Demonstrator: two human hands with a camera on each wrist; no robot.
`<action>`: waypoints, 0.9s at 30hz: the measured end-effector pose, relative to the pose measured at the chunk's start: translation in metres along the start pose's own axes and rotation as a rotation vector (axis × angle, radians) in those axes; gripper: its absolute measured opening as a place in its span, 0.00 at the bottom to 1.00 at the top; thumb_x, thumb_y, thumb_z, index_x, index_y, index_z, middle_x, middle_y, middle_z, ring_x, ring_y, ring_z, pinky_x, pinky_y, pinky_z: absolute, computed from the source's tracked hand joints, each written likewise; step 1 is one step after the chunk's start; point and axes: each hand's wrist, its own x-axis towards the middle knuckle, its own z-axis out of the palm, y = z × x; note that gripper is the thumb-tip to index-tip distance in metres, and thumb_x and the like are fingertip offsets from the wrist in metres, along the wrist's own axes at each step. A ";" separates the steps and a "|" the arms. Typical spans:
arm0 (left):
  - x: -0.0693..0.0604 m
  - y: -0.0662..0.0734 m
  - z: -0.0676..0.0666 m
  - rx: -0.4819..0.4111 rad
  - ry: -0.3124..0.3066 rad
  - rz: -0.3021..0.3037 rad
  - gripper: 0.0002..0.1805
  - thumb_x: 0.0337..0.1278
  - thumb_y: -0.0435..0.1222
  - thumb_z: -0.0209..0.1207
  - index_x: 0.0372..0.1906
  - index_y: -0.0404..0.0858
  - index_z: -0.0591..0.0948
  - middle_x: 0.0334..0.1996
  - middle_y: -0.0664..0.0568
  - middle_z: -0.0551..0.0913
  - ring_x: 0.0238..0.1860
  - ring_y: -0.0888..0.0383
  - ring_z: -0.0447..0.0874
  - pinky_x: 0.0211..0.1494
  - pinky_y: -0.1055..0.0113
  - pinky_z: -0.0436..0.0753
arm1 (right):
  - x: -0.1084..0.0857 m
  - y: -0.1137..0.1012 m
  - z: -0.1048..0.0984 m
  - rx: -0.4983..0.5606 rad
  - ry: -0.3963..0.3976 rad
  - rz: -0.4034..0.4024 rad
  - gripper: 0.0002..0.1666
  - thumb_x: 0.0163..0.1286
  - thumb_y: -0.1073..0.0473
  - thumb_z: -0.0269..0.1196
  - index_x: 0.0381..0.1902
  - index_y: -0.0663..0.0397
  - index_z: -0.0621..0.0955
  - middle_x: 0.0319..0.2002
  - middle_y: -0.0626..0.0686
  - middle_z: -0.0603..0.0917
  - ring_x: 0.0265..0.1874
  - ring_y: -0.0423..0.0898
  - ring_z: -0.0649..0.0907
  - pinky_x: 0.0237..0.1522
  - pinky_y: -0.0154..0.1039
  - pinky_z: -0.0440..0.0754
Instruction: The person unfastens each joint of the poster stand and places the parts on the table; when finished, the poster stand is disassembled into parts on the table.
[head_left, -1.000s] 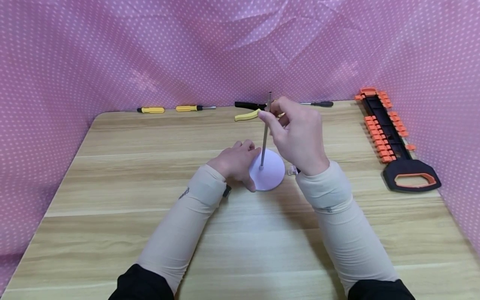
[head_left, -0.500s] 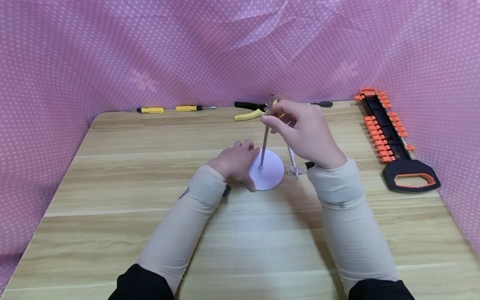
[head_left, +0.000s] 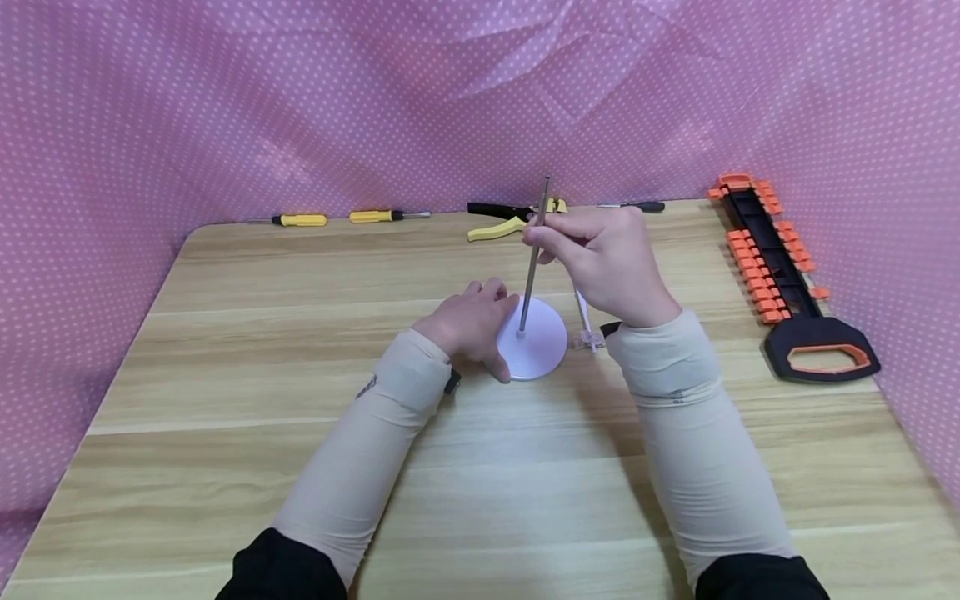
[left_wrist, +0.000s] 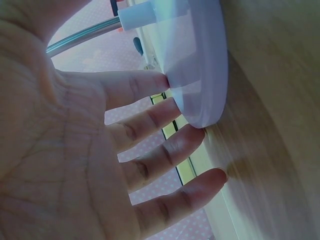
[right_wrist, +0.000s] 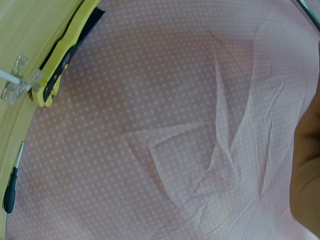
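Left beyond the white disc (head_left: 542, 350) lie yellow screwdrivers (head_left: 302, 220); the left hand (head_left: 472, 323) touches its rim, fingers spread. From its middle leans a metal rod (head_left: 528, 287) — pinched by the right hand (head_left: 611, 262), partly hiding the pliers (head_left: 497, 231) behind. Well right of the disc — an orange-black rack (head_left: 770, 252).

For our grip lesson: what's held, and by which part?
Right hand pinches a thin silver metal rod's upper half; left hand touches a round white disc's edge.

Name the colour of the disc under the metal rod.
The disc looks pale lilac; the head view shows it best.
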 end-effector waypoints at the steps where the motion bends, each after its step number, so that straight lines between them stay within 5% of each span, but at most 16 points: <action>1: 0.000 0.000 0.000 0.000 0.000 0.000 0.68 0.37 0.56 0.85 0.85 0.44 0.61 0.76 0.47 0.64 0.71 0.47 0.66 0.72 0.49 0.78 | 0.000 0.000 0.001 0.007 0.015 -0.003 0.06 0.71 0.61 0.73 0.42 0.55 0.94 0.33 0.53 0.94 0.27 0.46 0.90 0.26 0.24 0.78; 10: 0.001 0.002 -0.001 0.000 0.000 0.003 0.68 0.36 0.55 0.85 0.84 0.44 0.61 0.76 0.47 0.65 0.71 0.47 0.66 0.71 0.49 0.79 | -0.001 0.001 0.004 0.082 0.104 0.003 0.06 0.66 0.63 0.76 0.41 0.58 0.94 0.32 0.56 0.93 0.23 0.32 0.87 0.26 0.26 0.83; 20: 0.000 0.001 -0.001 0.001 0.007 -0.002 0.68 0.36 0.56 0.85 0.84 0.43 0.61 0.77 0.47 0.63 0.72 0.47 0.65 0.73 0.48 0.77 | 0.000 -0.008 -0.002 0.119 0.151 -0.035 0.05 0.65 0.65 0.77 0.39 0.60 0.94 0.28 0.57 0.92 0.20 0.33 0.86 0.28 0.27 0.85; 27: -0.001 0.001 -0.001 -0.009 0.002 -0.004 0.68 0.36 0.55 0.86 0.84 0.43 0.61 0.76 0.47 0.64 0.72 0.46 0.65 0.73 0.48 0.77 | -0.001 -0.007 0.000 0.123 0.155 0.013 0.05 0.66 0.64 0.76 0.40 0.59 0.94 0.31 0.58 0.93 0.21 0.33 0.87 0.29 0.27 0.85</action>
